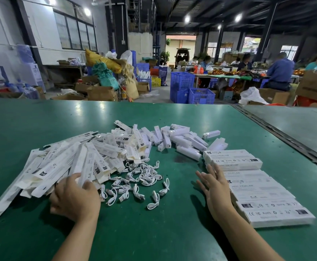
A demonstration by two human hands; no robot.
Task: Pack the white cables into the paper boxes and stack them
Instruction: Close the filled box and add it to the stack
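Note:
A heap of flat, unfolded white paper boxes [63, 166] covers the left of the green table [154, 232]. My left hand [74, 198] rests on the heap's near edge, thumb and fingers pinching one flat box. A loose pile of short white cables [137, 181] lies in the middle, right of that hand. Packed boxes [257, 189] lie in a stacked row on the right. My right hand [216, 183] is flat, fingers spread, against the row's left side and holds nothing.
Several small white block-shaped parts [180, 140] are scattered behind the cables. A dark seam [278, 136] divides this table from a second one on the right. Beyond the far edge stand blue crates [191, 89], cardboard boxes and seated people at another table.

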